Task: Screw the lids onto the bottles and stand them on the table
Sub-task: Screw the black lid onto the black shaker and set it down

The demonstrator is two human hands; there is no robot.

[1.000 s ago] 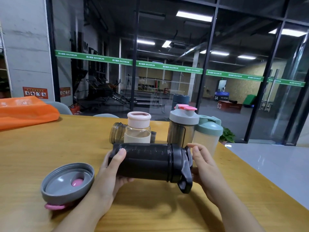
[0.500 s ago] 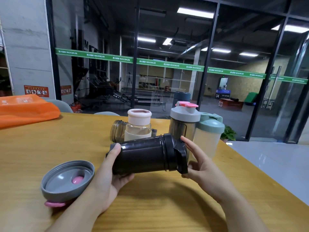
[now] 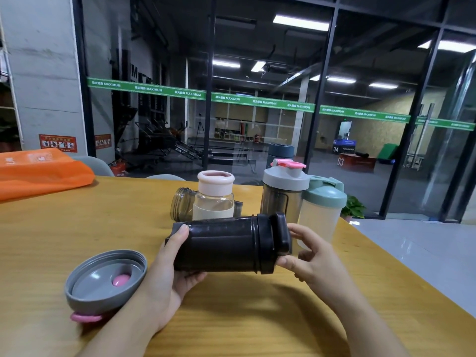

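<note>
Done: three capped bottles (image 3: pixel 283 194) stand near table's (image 3: pixel 77 228) far edge | Now: left hand (image 3: pixel 170 269) grips black bottle (image 3: pixel 219 243), right hand (image 3: pixel 311 253) pinches its lid (image 3: pixel 274 242) | Left: grey lid (image 3: pixel 103 279), lying bottle (image 3: pixel 181 203)

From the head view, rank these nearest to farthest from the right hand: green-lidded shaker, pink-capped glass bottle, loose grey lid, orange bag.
Measured from the right hand:
1. Green-lidded shaker, just behind the fingers.
2. Pink-capped glass bottle, centre, behind the black bottle.
3. Loose grey lid, near left.
4. Orange bag, far left corner.
</note>
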